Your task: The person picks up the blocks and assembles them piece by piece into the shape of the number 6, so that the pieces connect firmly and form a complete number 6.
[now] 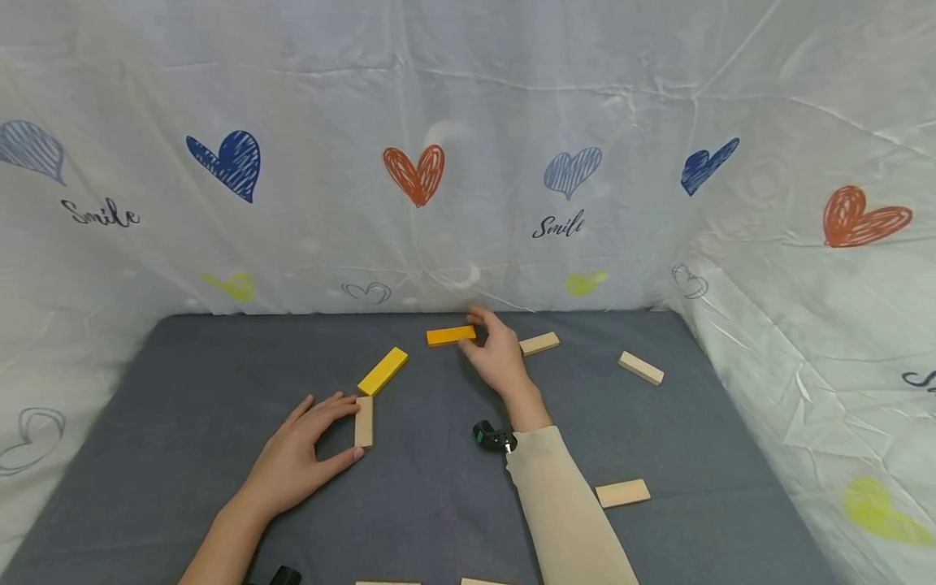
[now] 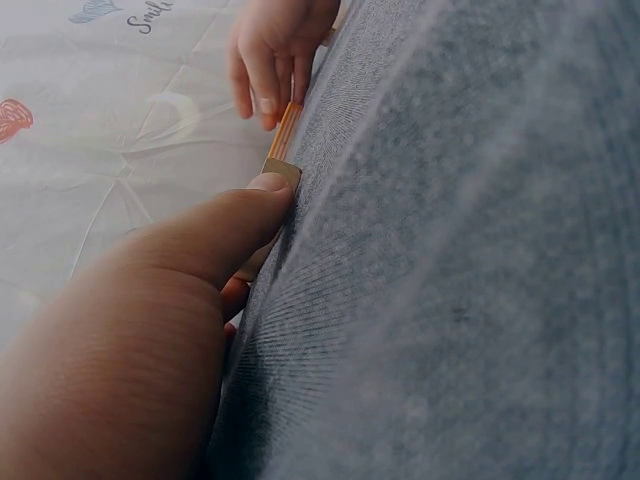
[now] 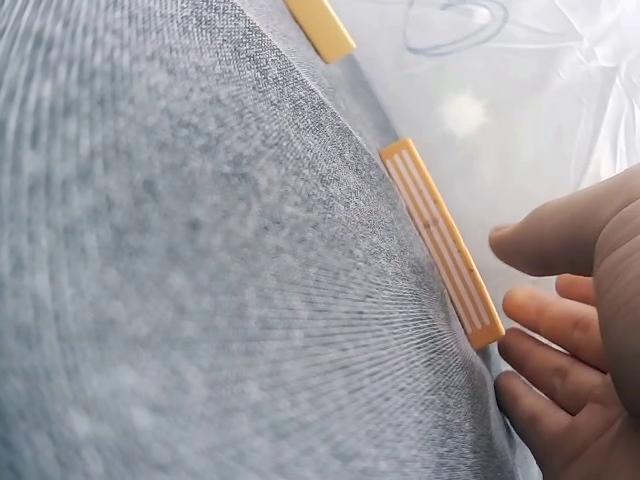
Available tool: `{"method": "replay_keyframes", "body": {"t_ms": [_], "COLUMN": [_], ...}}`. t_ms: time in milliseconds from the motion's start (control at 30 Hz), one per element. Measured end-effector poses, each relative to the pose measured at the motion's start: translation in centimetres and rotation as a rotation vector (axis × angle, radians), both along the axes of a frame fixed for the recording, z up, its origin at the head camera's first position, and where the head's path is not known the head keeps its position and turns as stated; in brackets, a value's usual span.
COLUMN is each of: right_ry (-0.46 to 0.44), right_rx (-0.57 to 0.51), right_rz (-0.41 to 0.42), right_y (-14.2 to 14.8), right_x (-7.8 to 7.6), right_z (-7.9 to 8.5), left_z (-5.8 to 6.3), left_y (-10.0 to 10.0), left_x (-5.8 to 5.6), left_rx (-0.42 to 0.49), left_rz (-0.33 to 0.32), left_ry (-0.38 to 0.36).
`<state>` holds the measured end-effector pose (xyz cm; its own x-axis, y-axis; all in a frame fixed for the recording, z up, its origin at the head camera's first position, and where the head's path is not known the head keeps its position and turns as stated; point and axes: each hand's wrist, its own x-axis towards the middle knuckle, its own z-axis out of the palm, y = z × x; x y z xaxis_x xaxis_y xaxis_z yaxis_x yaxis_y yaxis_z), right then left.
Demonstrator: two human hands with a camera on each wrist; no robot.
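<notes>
My left hand (image 1: 292, 459) holds a plain wooden block (image 1: 364, 422) flat on the cloth, thumb at its near end and fingertips at its far end. In the left wrist view the thumb (image 2: 225, 225) presses against that block's end. A yellow block (image 1: 383, 371) lies slanted just beyond it. Farther back, my right hand (image 1: 499, 357) hovers by the right end of an orange block (image 1: 448, 335). Seen from the right wrist, the thumb (image 3: 550, 235) and loosely bent fingers (image 3: 555, 360) are spread beside the orange block's striped side (image 3: 440, 240), with nothing gripped.
Behind the right hand lies another plain block (image 1: 539, 344). More plain blocks lie at the right (image 1: 641, 368), beside the right sleeve (image 1: 623, 492), and at the near edge of view. Dark grey cloth (image 1: 439, 504) covers the table; a white printed sheet (image 1: 483, 106) hangs behind.
</notes>
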<state>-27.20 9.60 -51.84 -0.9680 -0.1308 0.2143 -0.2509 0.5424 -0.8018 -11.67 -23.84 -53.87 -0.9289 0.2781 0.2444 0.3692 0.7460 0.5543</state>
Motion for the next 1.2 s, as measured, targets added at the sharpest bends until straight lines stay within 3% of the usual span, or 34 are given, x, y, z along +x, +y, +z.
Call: {"method": "replay_keyframes", "body": {"t_ms": [900, 1200], "right_ry": [-0.011, -0.004], "right_rx": [0.055, 0.051], "right_rz": [0.031, 0.039], "right_y": [0.17, 0.24], "right_x": [-0.26, -0.46], "right_z": [-0.28, -0.38], "left_z": [0.14, -0.02], "left_y": [-0.04, 0.03], "left_x": [0.03, -0.02], "left_rx": [-0.012, -0.001], "left_rz": [0.01, 0.005], "left_ry": [-0.045, -0.016]}}
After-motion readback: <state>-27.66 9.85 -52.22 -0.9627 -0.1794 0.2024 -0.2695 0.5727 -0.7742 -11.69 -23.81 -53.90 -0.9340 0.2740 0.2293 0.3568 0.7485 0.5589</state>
